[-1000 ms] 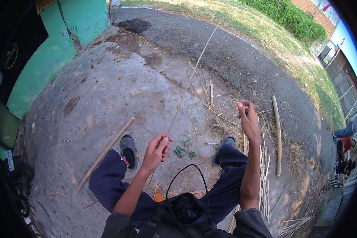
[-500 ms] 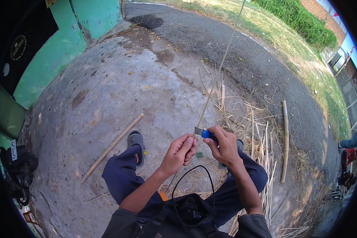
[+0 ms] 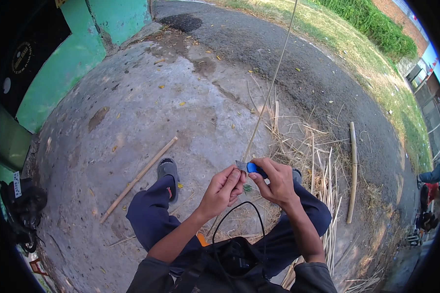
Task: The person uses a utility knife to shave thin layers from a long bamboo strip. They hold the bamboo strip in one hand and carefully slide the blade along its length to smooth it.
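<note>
A long, thin bamboo strip (image 3: pixel 270 88) slants up and away from my hands toward the far edge of the view. My left hand (image 3: pixel 222 189) is closed on its near end, thumb pressed on top. In my right hand (image 3: pixel 277 181) is a cutter knife (image 3: pixel 252 167) with a blue handle; the fingers wrap round it. Its short grey blade lies against the strip, right at my left thumb and fingertips. The exact contact of the edge with the strip is hidden by the fingers.
Split bamboo strips and shavings (image 3: pixel 327 180) lie right of my legs. A bamboo pole (image 3: pixel 352 173) lies beyond them, and another stick (image 3: pixel 139 179) is on the concrete at left. A black cable loop (image 3: pixel 252 205) hangs before my lap. A green wall (image 3: pixel 58 78) stands at left.
The knife blade has moved a little nearer and left, down to my left thumb. The strip's far end has shifted slightly left. My left hand has barely moved.
</note>
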A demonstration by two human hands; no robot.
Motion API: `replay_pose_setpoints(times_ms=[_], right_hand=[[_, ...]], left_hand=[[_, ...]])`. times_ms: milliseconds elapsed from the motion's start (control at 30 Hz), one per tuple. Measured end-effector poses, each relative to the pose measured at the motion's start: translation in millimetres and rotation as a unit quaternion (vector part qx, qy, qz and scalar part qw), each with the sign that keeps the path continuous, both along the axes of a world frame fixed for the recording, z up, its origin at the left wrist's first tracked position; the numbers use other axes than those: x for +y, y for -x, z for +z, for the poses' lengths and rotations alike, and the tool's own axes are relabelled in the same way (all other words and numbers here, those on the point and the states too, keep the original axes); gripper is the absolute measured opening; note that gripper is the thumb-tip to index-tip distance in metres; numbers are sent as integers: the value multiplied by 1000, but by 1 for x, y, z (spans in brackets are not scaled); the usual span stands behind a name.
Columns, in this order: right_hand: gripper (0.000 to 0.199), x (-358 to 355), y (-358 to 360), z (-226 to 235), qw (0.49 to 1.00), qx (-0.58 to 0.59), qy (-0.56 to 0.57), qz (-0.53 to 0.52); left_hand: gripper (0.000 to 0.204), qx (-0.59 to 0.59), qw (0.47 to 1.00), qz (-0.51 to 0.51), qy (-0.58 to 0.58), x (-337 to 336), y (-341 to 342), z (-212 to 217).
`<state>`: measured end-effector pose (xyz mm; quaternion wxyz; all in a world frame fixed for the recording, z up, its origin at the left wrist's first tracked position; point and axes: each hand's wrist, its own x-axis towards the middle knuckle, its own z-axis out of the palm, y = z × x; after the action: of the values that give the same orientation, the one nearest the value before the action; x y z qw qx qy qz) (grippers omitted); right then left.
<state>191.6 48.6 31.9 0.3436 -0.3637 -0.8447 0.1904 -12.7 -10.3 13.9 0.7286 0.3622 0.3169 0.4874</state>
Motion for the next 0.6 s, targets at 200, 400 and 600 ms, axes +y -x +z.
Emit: replay_pose_setpoints(times_ms=[200,400,600], right_hand=[[28,-1,-1,1,999,-32,-28,-8],[27,-1,1,-2,999,26,-34,-6],[26,-3,0,1,999,18,-42,-8]], left_hand=[[29,-25,999,-26,39,-1,3,6],[30,-61,997,-34,31,-2,-1,0],[30,-55,998,-23,26,-4,-2,0]])
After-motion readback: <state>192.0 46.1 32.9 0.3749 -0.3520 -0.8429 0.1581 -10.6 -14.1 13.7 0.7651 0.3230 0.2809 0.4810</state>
